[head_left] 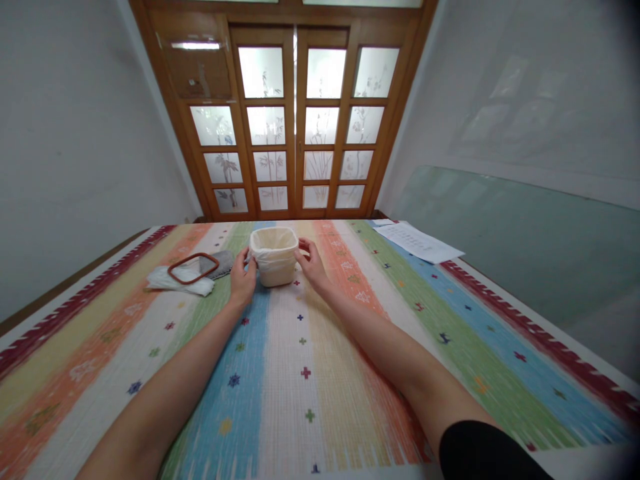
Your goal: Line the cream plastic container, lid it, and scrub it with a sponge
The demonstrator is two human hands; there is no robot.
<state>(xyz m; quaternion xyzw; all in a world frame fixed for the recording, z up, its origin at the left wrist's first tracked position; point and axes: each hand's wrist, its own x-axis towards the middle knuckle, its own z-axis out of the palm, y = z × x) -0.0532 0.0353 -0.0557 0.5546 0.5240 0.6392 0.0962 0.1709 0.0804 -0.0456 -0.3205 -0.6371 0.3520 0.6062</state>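
A small cream bin stands upright on the striped tablecloth, lined with a thin white bag folded over its rim. My left hand is at the bin's left side, fingers curled against the bag's edge. On the opposite side my right hand grips the bag and rim with thumb and fingers. Left of the bin lies a reddish-brown rounded ring, resting over a flattened white plastic bag and a grey cloth item.
Printed paper sheets lie at the table's back right. A glass panel leans along the right wall. Beyond the striped tablecloth are wooden doors with frosted panes.
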